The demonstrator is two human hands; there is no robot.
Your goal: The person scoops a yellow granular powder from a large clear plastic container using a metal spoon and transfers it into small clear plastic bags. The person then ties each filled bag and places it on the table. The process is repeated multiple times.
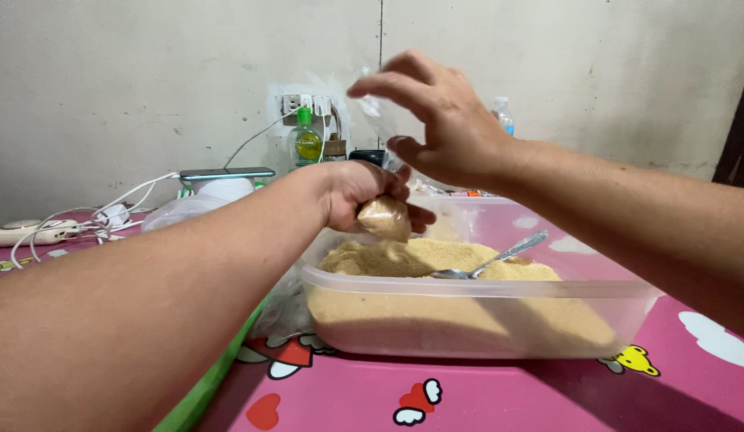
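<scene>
My left hand [356,192] grips the lower part of a small clear plastic bag [385,216] filled with light brown powder, just above a clear plastic tub [476,312]. My right hand [440,120] is above it, fingers pinching the bag's clear upper part [380,112] and pulling it upward. The tub holds a deep layer of the same brown powder [436,260]. A metal spoon [492,260] lies in the powder, handle pointing to the right.
The tub stands on a pink cartoon-print tablecloth [468,400]. Behind are a green-capped bottle [308,140], a wall socket with plugs [308,104], a phone on a white stand [226,174], white cables [84,224] and a clear bottle [504,114].
</scene>
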